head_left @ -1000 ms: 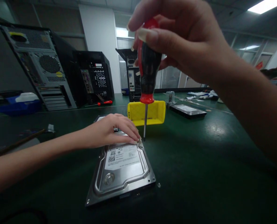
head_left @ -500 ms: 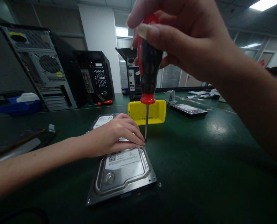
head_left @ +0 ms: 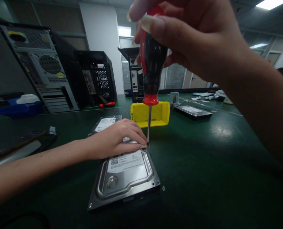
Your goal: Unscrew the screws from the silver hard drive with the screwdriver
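A silver hard drive (head_left: 131, 171) with a white label lies flat on the green table. My left hand (head_left: 123, 138) rests across its far end, with thumb and fingers pressed together at the far right corner. Whether a screw sits between those fingertips is too small to tell. Above, my right hand (head_left: 179, 35) grips the red and black handle of a screwdriver (head_left: 153, 66) in its fingers. Nearly upright, its shaft points down, and the tip is at that corner beside my left fingertips. A tiny light-coloured bit (head_left: 163, 188) lies right of the drive.
A yellow tray (head_left: 164, 119) stands behind the screwdriver. Another hard drive (head_left: 105, 124) lies beyond my left hand, and one more (head_left: 193, 112) at the back right near a clear cup (head_left: 174, 98). Computer cases (head_left: 48, 66), a red-handled screwdriver (head_left: 107, 104) and a blue bin (head_left: 19, 108) are at the left.
My right hand has shifted slightly, and the screwdriver has moved a little up and left with it. The left hand has barely moved, and the hard drive stays in place.
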The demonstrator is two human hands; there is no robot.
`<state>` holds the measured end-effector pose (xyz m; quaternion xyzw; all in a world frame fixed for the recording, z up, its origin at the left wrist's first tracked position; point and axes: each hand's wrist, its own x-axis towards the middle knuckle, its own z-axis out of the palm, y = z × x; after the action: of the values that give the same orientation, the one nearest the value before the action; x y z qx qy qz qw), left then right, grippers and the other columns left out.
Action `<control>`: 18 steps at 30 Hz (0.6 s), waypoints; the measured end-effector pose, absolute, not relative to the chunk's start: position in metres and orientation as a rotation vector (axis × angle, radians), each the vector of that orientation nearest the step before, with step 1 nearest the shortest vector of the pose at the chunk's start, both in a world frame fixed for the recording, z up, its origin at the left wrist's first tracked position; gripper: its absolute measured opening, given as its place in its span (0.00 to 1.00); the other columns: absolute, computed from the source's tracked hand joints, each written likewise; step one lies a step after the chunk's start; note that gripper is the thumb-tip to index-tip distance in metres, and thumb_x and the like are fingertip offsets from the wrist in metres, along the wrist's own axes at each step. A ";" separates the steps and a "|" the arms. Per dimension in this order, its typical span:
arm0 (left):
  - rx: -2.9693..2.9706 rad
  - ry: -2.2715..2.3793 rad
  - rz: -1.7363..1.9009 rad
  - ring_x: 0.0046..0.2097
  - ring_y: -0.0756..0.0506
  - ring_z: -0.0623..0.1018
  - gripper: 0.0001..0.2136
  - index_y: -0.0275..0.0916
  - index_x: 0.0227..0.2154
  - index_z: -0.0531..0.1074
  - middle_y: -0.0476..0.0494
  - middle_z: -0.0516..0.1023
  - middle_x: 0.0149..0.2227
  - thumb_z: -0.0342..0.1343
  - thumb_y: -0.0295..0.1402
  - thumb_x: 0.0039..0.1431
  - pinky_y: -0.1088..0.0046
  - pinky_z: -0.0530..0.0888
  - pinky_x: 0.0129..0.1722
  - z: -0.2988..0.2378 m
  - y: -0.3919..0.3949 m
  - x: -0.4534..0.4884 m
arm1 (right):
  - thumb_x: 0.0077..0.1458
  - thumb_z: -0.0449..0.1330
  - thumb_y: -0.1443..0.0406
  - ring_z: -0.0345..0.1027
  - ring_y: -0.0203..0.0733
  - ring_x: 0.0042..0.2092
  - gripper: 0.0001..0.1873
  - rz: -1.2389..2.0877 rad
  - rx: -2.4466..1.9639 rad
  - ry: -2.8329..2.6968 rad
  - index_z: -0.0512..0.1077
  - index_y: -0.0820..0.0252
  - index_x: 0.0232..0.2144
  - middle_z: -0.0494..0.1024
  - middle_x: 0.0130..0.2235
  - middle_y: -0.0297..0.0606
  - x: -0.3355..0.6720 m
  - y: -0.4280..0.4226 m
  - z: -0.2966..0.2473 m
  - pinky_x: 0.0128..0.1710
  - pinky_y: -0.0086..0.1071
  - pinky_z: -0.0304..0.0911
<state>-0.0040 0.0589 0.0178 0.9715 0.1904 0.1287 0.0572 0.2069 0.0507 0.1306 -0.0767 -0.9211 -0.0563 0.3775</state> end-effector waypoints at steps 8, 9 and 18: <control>2.898 0.594 0.418 0.45 0.47 0.75 0.10 0.43 0.42 0.77 0.48 0.79 0.43 0.52 0.30 0.63 0.69 0.67 0.48 0.014 0.059 -0.005 | 0.54 0.44 0.61 0.63 0.19 0.45 0.24 -0.145 -0.173 -2.348 0.59 0.74 0.49 0.66 0.47 0.31 0.206 0.050 0.128 0.49 0.24 0.63; 2.888 0.588 0.424 0.45 0.47 0.75 0.09 0.43 0.42 0.77 0.48 0.79 0.43 0.52 0.30 0.63 0.69 0.67 0.47 0.014 0.058 -0.005 | 0.54 0.45 0.61 0.63 0.20 0.45 0.24 -0.147 -0.171 -2.348 0.59 0.74 0.49 0.66 0.47 0.31 0.206 0.050 0.129 0.49 0.24 0.64; 2.797 0.580 0.492 0.45 0.46 0.76 0.09 0.40 0.39 0.78 0.44 0.80 0.42 0.53 0.29 0.62 0.70 0.70 0.46 0.012 0.058 -0.003 | 0.53 0.36 0.67 0.64 0.24 0.49 0.16 -0.213 -0.224 -2.351 0.60 0.71 0.29 0.68 0.49 0.19 0.206 0.051 0.130 0.47 0.13 0.61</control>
<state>-0.0027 0.0579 0.0118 0.9579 0.1985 0.1686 0.1210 0.2064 0.0514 0.1301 -0.0876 -0.9188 -0.0831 0.3757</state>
